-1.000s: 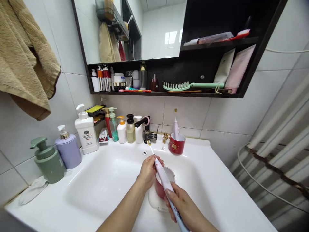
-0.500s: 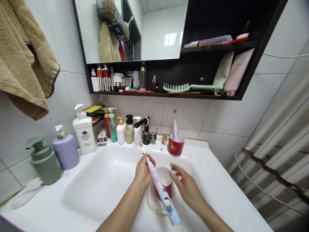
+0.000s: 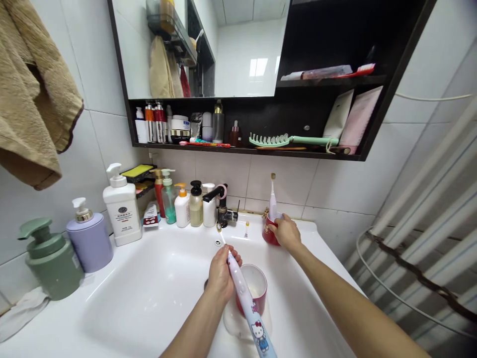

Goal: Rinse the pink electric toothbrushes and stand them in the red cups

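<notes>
Near its neck, my left hand (image 3: pixel 222 273) grips a pink and blue electric toothbrush (image 3: pixel 246 293) with a cartoon cat on the handle. The brush head points up toward the faucet. My right hand (image 3: pixel 287 232) is closed around the right side and rim of a red cup (image 3: pixel 267 235) on the sink's back ledge. In this cup stands a second electric toothbrush (image 3: pixel 273 201), pink, with its head up. Another red cup (image 3: pixel 257 303), white inside, sits partly behind the held toothbrush, on a pale dish (image 3: pixel 238 325).
A black faucet (image 3: pixel 225 214) stands at the back of the white sink (image 3: pixel 149 278). Several pump bottles line the left and back ledge, among them a purple bottle (image 3: pixel 90 243). Above hangs a dark mirror cabinet (image 3: pixel 238 150); pipes (image 3: pixel 421 214) run at the right.
My right hand has moved up and away from beside the near cup to the red cup on the ledge and taken hold of it. My left hand still holds the toothbrush.
</notes>
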A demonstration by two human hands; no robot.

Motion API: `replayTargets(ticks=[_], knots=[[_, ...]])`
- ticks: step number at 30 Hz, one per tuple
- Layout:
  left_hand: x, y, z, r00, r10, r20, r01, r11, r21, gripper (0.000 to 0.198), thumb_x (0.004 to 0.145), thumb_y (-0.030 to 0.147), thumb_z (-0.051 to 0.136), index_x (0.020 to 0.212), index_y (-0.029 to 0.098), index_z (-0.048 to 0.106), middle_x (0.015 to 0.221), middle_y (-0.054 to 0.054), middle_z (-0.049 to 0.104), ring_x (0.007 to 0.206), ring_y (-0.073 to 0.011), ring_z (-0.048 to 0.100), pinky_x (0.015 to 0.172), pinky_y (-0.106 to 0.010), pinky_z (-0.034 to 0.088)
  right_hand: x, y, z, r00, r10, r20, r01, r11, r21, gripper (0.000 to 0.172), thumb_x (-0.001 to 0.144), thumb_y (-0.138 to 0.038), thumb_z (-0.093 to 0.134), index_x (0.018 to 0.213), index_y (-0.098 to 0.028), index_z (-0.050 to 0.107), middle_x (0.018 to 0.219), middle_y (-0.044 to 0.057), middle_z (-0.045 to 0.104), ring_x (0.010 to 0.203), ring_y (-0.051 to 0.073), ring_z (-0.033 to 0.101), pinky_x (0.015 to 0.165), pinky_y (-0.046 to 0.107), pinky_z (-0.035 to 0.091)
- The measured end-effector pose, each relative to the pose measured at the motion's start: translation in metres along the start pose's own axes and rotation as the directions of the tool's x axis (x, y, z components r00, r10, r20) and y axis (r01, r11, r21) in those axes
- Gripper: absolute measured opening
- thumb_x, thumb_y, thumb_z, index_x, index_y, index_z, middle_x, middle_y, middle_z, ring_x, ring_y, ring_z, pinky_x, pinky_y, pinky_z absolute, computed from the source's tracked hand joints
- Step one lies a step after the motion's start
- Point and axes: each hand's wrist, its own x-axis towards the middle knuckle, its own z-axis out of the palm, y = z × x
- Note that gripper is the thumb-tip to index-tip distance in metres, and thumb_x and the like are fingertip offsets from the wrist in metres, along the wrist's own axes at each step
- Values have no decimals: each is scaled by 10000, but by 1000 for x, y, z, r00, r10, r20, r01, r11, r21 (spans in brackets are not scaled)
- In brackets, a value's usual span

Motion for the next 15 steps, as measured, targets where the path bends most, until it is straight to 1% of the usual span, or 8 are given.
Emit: replayTargets(ticks=[4,8,11,15], knots=[[-1,-3,-1,1000,8,8,-9,999,36,91,630,187,484,584,131,430,468,25,429,408,-57,432,442,-187,363,1,-6,2,998,50,-26,-51,998,-41,235,730,-308,372,889,-168,473,1068,50,403,881,150,425,702,329,374],[0,-5,-1,1000,11,-2,-11,998,66,86,627,186,487,590,131,432,470,26,430,412,-61,439,450,-193,367,1,-12,5,995,85,-55,-90,993,-80,245,739,-303,358,917,-170,461,1038,51,431,858,143,447,696,331,387],[-1,-6,-2,1000,13,-7,-13,997,74,77,631,180,482,598,130,433,472,24,435,416,-63,444,458,-197,373,3,-15,5,992,115,-54,-121,987,-106,251,739,-302,361,924,-162,458,998,49,459,841,141,461,696,338,387],[-1,-5,-2,1000,11,-7,-10,997,78,78,645,176,466,594,130,428,469,23,434,411,-61,442,455,-194,371,4,-16,2,987,152,-44,-157,979,-128,263,734,-297,373,943,-155,447,998,50,460,851,149,461,705,354,383]])
